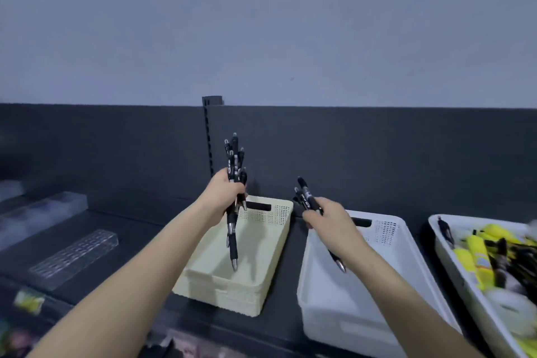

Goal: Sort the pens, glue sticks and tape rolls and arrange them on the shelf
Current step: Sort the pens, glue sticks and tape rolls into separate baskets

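My left hand (225, 197) grips a bundle of several black pens (234, 160), held nearly upright over the cream basket (279, 241), tips pointing down into it. My right hand (328, 218) holds a few black pens (308, 196) slanted above the back left corner of the white basket (319, 285). Both baskets stand on the dark shelf (122, 227) and show nothing inside. A white tray (453, 259) at the far right carries a mix of black pens and yellow glue sticks (476, 253), blurred.
Clear acrylic holders (75, 259) lie on the shelf at left, with another clear box (43, 209) behind them. A slotted black upright (210, 136) rises on the dark back panel. Blurred coloured items (29, 301) sit at the lower left edge.
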Action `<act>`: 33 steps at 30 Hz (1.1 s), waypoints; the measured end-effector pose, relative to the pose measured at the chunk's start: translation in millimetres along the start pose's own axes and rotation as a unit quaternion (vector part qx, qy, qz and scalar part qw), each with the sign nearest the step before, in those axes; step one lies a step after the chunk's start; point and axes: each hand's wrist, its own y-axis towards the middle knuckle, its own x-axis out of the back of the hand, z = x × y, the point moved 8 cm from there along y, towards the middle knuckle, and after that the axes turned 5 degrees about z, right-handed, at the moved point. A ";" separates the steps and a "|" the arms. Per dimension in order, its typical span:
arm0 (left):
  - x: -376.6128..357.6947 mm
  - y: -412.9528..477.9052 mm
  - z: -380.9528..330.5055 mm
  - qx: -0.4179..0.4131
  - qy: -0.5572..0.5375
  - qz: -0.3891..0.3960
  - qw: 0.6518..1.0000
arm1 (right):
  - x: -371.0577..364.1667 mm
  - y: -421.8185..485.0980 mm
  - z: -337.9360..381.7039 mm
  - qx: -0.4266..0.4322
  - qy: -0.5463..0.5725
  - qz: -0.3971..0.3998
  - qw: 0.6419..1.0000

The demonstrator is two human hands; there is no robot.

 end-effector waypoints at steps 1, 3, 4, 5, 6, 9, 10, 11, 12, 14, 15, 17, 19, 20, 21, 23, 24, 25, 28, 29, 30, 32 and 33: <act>11.4 8.5 11.2 0.012 0.005 0.007 1.000 | -16.3 10.4 5.4 -0.013 0.006 0.002 1.000; 24.3 25.0 33.5 0.041 0.013 0.025 0.999 | -46.9 31.7 11.7 -0.032 0.017 0.010 0.999; 25.7 31.7 44.5 0.055 0.024 0.042 0.997 | -59.9 40.4 13.3 -0.042 0.020 0.014 0.999; 24.4 35.8 53.7 0.069 0.044 0.064 0.995 | -71.7 47.5 13.8 -0.054 0.022 0.017 0.998; 22.0 39.1 61.9 0.078 0.069 0.087 0.991 | -82.7 53.5 13.2 -0.066 0.022 0.020 0.997; 14.3 46.2 82.2 0.095 0.142 0.135 0.976 | -108.9 67.0 8.9 -0.096 -0.001 0.028 0.995; 13.0 47.0 89.0 0.109 0.176 0.143 0.968 | -115.7 70.5 6.2 -0.105 -0.015 0.030 0.994; 12.3 47.0 96.2 0.125 0.213 0.152 0.957 | -122.5 72.9 3.1 -0.112 -0.028 0.033 0.993; 12.1 46.0 103.4 0.143 0.251 0.164 0.943 | -129.4 75.3 -0.9 -0.120 -0.043 0.037 0.991; 13.3 44.9 116.6 0.163 0.306 0.187 0.919 | -141.7 76.0 -8.9 -0.142 -0.093 0.055 0.984; 14.6 45.7 122.4 0.167 0.312 0.192 0.915 | -146.7 75.9 -13.7 -0.155 -0.129 0.070 0.977; 17.2 45.9 126.9 0.163 0.301 0.195 0.919 | -155.6 75.0 -22.9 -0.175 -0.194 0.106 0.959; 18.1 44.6 120.8 0.138 0.301 0.196 0.923 | -160.6 73.9 -25.3 -0.179 -0.236 0.131 0.946; 17.6 43.9 116.3 0.120 0.302 0.200 0.924 | -159.7 73.5 -23.9 -0.173 -0.249 0.133 0.944; 16.1 43.2 110.1 0.098 0.303 0.206 0.925 | -156.9 72.5 -21.5 -0.166 -0.259 0.132 0.942; 13.1 38.3 96.4 0.058 0.308 0.214 0.925 | -146.7 69.8 -16.2 -0.142 -0.283 0.116 0.942; 12.1 37.6 91.5 0.039 0.314 0.213 0.924 | -140.5 67.7 -13.6 -0.127 -0.296 0.106 0.941; 10.6 37.7 88.3 0.021 0.321 0.212 0.923 | -134.3 65.8 -11.6 -0.111 -0.307 0.093 0.941; 1.1 36.6 85.4 -0.022 0.362 0.217 0.906 | -116.8 58.8 -4.2 -0.062 -0.315 0.046 0.946; -3.5 36.3 87.0 -0.028 0.373 0.222 0.901 | -112.6 55.5 -1.9 -0.052 -0.322 0.039 0.944; -8.3 35.8 88.3 -0.032 0.380 0.227 0.896 | -108.7 52.1 -0.3 -0.044 -0.332 0.035 0.942; -17.8 34.5 87.8 -0.041 0.401 0.235 0.885 | -100.1 44.4 -0.9 -0.040 -0.348 0.029 0.936; -22.9 34.4 86.2 -0.048 0.410 0.237 0.879 | -94.5 40.0 -3.0 -0.042 -0.352 0.025 0.935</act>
